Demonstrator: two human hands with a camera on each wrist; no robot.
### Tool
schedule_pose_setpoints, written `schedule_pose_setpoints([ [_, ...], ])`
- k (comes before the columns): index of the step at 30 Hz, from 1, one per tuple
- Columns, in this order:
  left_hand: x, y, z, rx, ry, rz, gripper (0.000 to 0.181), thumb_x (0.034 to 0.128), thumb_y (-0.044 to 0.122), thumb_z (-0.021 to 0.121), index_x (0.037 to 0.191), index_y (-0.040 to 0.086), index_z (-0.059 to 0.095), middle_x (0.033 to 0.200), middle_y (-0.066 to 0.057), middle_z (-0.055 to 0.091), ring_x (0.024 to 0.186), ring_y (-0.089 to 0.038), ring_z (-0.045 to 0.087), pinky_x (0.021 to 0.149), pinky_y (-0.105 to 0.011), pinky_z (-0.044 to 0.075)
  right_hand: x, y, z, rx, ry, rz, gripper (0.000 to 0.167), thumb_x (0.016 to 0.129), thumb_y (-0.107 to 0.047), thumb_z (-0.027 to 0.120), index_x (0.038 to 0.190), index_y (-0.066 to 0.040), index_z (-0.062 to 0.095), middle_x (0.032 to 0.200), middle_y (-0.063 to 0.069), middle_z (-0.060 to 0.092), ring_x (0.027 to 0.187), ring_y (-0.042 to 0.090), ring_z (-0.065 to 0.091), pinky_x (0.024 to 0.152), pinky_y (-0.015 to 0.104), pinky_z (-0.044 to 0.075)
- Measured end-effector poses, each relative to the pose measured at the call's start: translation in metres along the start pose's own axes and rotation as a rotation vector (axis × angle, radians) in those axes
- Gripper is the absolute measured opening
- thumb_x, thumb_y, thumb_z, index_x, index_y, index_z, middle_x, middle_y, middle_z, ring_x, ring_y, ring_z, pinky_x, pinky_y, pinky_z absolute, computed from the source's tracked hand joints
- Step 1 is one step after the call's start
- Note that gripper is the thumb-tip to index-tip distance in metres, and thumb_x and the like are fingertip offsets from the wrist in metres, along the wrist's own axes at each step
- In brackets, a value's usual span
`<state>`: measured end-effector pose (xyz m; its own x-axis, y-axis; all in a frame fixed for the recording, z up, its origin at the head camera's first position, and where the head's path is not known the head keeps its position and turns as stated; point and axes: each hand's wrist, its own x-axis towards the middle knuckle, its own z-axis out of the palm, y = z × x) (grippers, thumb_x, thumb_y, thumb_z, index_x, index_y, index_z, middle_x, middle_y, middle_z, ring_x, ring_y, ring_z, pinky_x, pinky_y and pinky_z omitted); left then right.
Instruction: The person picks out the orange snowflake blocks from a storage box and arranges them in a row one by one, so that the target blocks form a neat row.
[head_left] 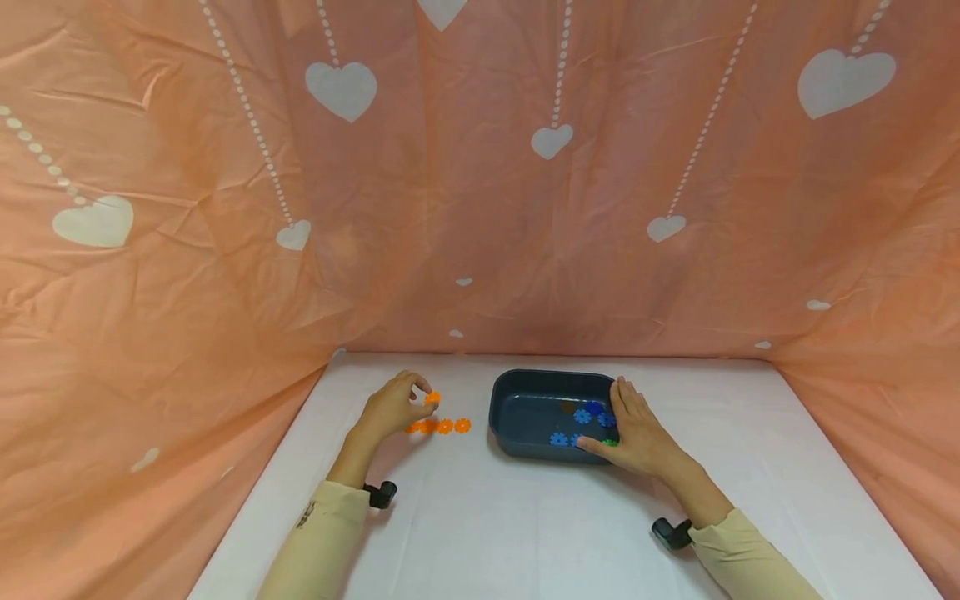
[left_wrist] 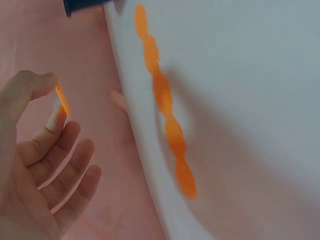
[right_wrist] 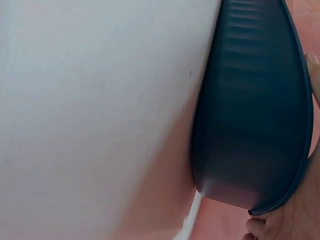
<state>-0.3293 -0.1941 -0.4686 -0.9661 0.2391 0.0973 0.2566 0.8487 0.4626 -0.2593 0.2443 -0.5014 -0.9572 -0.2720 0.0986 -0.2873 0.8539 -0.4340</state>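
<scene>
My left hand (head_left: 392, 407) pinches an orange flower-shaped disc (head_left: 432, 399) between thumb and fingertip, its other fingers loosely curved in the left wrist view. Beneath it on the table runs a row of several orange flower-shaped discs (head_left: 446, 426), edge to edge. To their right stands a dark blue-grey plastic container (head_left: 517, 448). My right hand (head_left: 637, 437) holds the container's near right corner, the thumb over the near rim and the fingers along the right end. Blue discs (head_left: 582, 416), a brown disc (head_left: 567, 407) and a partly hidden green disc (head_left: 609, 443) lie inside.
A white cloth covers the table (head_left: 480, 525). Behind and at both sides hangs a peach curtain (head_left: 480, 208) with white hearts. A black wrist camera (head_left: 382, 495) is on the left wrist, and another black camera (head_left: 671, 533) is on the right.
</scene>
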Motion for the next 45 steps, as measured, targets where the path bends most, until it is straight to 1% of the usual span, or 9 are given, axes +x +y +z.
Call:
schedule_pose_setpoints([
  [7, -0.008, -0.029, -0.010, -0.006, -0.019, -0.067, 0.030, 0.0951, 0.035, 0.079, 0.116, 0.016, 0.070, 0.129, -0.008, 0.065, 0.106, -0.026, 0.065, 0.087, -0.051, 0.052, -0.001, -0.001, -0.001, 0.000, 0.004, 0.002, 0.127, 0.092, -0.070, 0.070, 0.164, 0.016, 0.010, 0.174, 0.035, 0.003, 0.162, 0.053, 0.004, 0.129, 0.064, 0.008],
  [17, -0.020, -0.065, -0.012, -0.004, -0.051, -0.103, 0.030, 0.0959, 0.033, 0.078, 0.115, 0.012, 0.069, 0.126, -0.012, 0.065, 0.112, -0.032, 0.069, 0.093, -0.057, 0.053, -0.001, 0.000, 0.001, 0.003, 0.004, -0.004, 0.126, 0.092, -0.069, 0.070, 0.163, 0.016, 0.010, 0.174, 0.035, 0.003, 0.162, 0.053, 0.005, 0.129, 0.065, 0.009],
  [22, -0.024, -0.078, -0.012, 0.000, -0.063, -0.114, 0.030, 0.0951, 0.031, 0.080, 0.113, 0.010, 0.068, 0.120, -0.014, 0.067, 0.112, -0.036, 0.068, 0.095, -0.060, 0.052, -0.002, 0.000, 0.002, 0.004, 0.006, -0.001, 0.127, 0.092, -0.070, 0.070, 0.164, 0.016, 0.010, 0.174, 0.035, 0.003, 0.162, 0.053, 0.005, 0.129, 0.065, 0.009],
  [25, -0.025, -0.083, -0.013, 0.001, -0.076, -0.124, 0.030, 0.0951, 0.030, 0.081, 0.113, 0.009, 0.068, 0.116, -0.013, 0.067, 0.109, -0.035, 0.067, 0.095, -0.059, 0.051, -0.002, 0.000, 0.002, 0.006, 0.006, 0.001, 0.127, 0.092, -0.070, 0.070, 0.164, 0.016, 0.009, 0.174, 0.035, 0.003, 0.162, 0.052, 0.005, 0.129, 0.064, 0.009],
  [27, -0.026, -0.086, -0.013, 0.012, -0.083, -0.116, 0.029, 0.0948, 0.028, 0.081, 0.111, 0.008, 0.068, 0.112, -0.012, 0.066, 0.105, -0.033, 0.066, 0.092, -0.058, 0.052, -0.002, 0.000, 0.002, 0.003, 0.006, 0.003, 0.127, 0.092, -0.070, 0.069, 0.164, 0.015, 0.009, 0.174, 0.035, 0.003, 0.162, 0.052, 0.004, 0.129, 0.064, 0.008],
  [31, -0.027, -0.091, -0.011, 0.018, -0.071, -0.088, 0.027, 0.0928, 0.022, 0.082, 0.108, 0.005, 0.068, 0.101, -0.009, 0.061, 0.095, -0.027, 0.060, 0.084, -0.048, 0.050, -0.002, 0.000, 0.003, 0.008, 0.006, 0.006, 0.127, 0.092, -0.071, 0.069, 0.164, 0.015, 0.010, 0.174, 0.034, 0.003, 0.162, 0.052, 0.004, 0.129, 0.064, 0.009],
  [35, -0.028, -0.093, -0.009, -0.004, -0.053, -0.070, 0.025, 0.0913, 0.017, 0.083, 0.105, 0.003, 0.067, 0.096, -0.009, 0.057, 0.088, -0.025, 0.056, 0.079, -0.041, 0.046, -0.002, 0.000, 0.002, 0.007, 0.004, 0.011, 0.127, 0.092, -0.071, 0.069, 0.164, 0.015, 0.010, 0.174, 0.034, 0.004, 0.162, 0.052, 0.005, 0.129, 0.064, 0.009],
  [38, -0.028, -0.093, -0.008, -0.009, -0.054, -0.080, 0.025, 0.0910, 0.015, 0.083, 0.105, 0.002, 0.067, 0.095, -0.009, 0.055, 0.086, -0.024, 0.054, 0.079, -0.040, 0.045, -0.002, 0.000, 0.002, 0.004, 0.004, 0.012, 0.127, 0.092, -0.072, 0.069, 0.164, 0.015, 0.010, 0.175, 0.034, 0.003, 0.162, 0.052, 0.005, 0.129, 0.064, 0.009],
  [45, -0.027, -0.091, -0.007, 0.025, -0.062, -0.097, 0.025, 0.0914, 0.016, 0.081, 0.107, 0.002, 0.068, 0.096, -0.010, 0.054, 0.085, -0.025, 0.052, 0.079, -0.042, 0.044, 0.000, 0.000, 0.002, 0.007, 0.005, 0.003, 0.127, 0.092, -0.072, 0.069, 0.164, 0.015, 0.010, 0.175, 0.034, 0.002, 0.162, 0.051, 0.004, 0.130, 0.063, 0.008],
])
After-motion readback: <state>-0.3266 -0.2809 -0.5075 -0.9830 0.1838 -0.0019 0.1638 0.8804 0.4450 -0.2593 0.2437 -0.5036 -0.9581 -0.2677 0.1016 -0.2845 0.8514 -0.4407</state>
